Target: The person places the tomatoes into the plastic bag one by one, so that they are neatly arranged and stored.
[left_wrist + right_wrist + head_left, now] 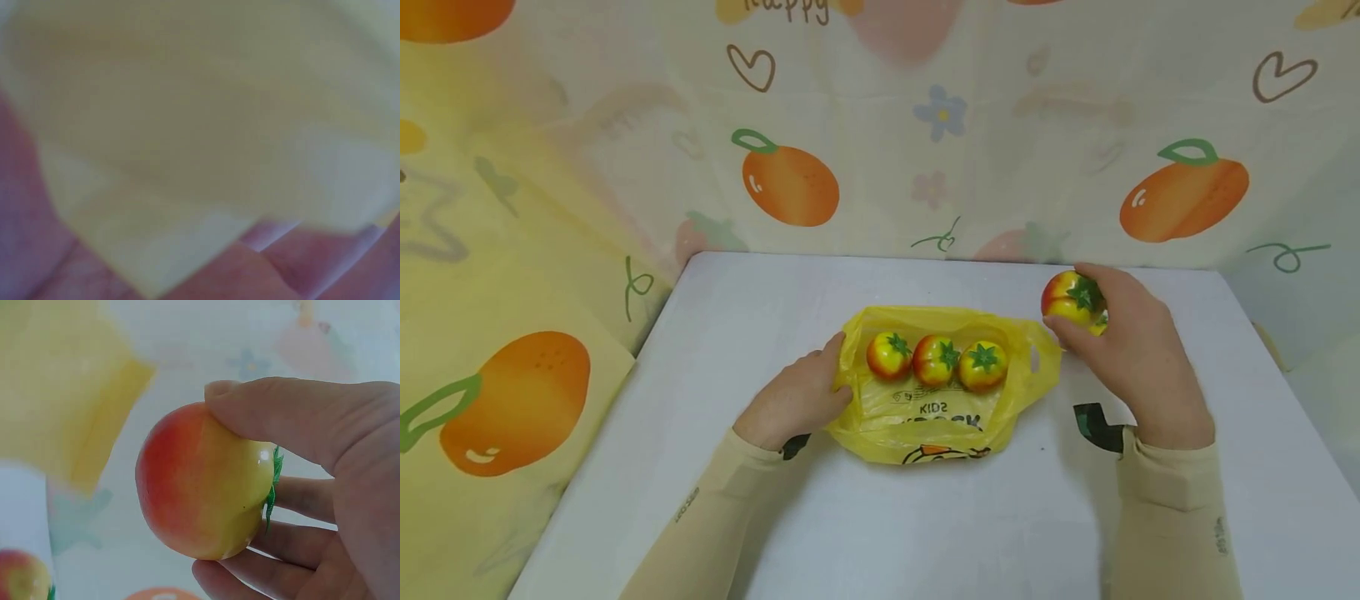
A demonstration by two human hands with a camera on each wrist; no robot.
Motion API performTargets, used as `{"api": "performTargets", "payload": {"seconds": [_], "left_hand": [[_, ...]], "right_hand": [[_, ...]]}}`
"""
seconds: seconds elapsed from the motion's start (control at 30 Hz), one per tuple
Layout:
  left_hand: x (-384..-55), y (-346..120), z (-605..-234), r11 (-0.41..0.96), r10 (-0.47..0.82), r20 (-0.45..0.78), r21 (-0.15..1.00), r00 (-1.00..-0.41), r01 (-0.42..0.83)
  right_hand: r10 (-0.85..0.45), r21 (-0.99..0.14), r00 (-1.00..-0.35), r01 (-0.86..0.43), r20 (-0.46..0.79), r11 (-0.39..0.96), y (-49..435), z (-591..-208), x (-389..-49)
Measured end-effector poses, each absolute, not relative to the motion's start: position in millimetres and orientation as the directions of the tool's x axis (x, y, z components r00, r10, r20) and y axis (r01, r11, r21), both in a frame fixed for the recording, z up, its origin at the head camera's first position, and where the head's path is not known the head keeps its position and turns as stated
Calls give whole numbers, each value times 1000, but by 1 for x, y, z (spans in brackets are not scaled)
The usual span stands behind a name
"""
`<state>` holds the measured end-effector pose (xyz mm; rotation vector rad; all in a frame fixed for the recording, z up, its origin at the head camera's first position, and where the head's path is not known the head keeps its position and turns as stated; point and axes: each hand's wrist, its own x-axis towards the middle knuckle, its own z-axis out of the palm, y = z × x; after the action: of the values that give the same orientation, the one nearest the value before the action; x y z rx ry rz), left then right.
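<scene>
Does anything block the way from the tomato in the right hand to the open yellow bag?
Between the held tomato and the inside of the yellow plastic bag lies only that bag's right-side handle flap; nothing else visible stands in the way.

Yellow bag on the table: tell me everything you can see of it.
The yellow bag, thin, wrinkled and plastic-looking, lies on the white table, mouth open. It shows dark lettering, part of a drawing and, at its right, a handle with a hole. Three red-and-yellow tomato-like fruits sit in a row inside. The left hand's grip holds its left edge.
</scene>
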<state>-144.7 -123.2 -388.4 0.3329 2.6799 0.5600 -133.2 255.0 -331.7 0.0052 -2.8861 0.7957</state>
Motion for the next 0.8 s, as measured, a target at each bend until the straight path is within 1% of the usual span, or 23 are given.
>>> {"api": "performTargets", "payload": {"seconds": [0.2,0.43,0.57,0.8], "left_hand": [[-144,-123,-388,893,302,-313,424,-900,152],[-143,-123,-387,893,295,-310,425,-904,146],[-143,-123,-388,892,293,-310,430,-905,142],[-143,-123,-390,895,290,-307,423,-907,143]], "right_hand": [[-40,-522,-978,-142,203,841,235,-330,-129],[-132,-508,-967,-228,217,831,210,-336,-132],[-182,-499,-962,-261,202,827,195,-344,-134],[-245,-494,-961,-277,130,824,168,-356,-133]]}}
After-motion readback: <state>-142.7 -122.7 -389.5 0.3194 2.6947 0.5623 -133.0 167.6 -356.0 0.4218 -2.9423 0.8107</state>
